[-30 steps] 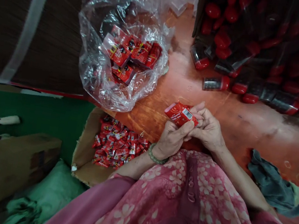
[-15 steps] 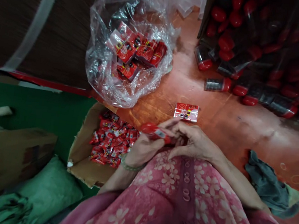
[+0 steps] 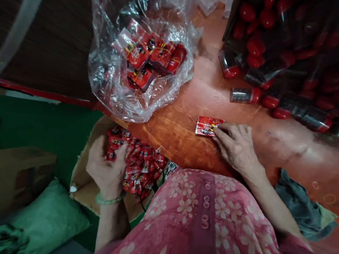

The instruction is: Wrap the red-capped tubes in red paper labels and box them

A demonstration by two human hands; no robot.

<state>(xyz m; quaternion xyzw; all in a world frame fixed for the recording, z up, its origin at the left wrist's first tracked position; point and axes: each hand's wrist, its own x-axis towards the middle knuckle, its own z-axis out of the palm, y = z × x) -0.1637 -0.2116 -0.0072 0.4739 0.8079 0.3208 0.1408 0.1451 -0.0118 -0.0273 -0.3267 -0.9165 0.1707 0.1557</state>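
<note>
My left hand [image 3: 108, 164], with a green bangle at the wrist, is over the cardboard box [image 3: 82, 173]. Its fingers are apart and nothing shows between them. Small red wrapped packets [image 3: 139, 164] fill much of that box. On the orange-brown table [image 3: 185, 146], the fingertips of my right hand [image 3: 236, 147] pinch the right edge of a flat red printed label stack [image 3: 205, 126], which lies near the table's front edge.
An open clear plastic bag [image 3: 123, 99] holds bundles of red labels [image 3: 140, 77]. Dark bottles with red caps [image 3: 245, 94] lie at the upper right. A dark cloth [image 3: 300, 206] is at the right. A green sack [image 3: 51, 207] rests at the lower left.
My hands have parted. The left moved left over the box and no longer holds the red wrapped item; the right reached forward to the red labels. The view shifted slightly.
</note>
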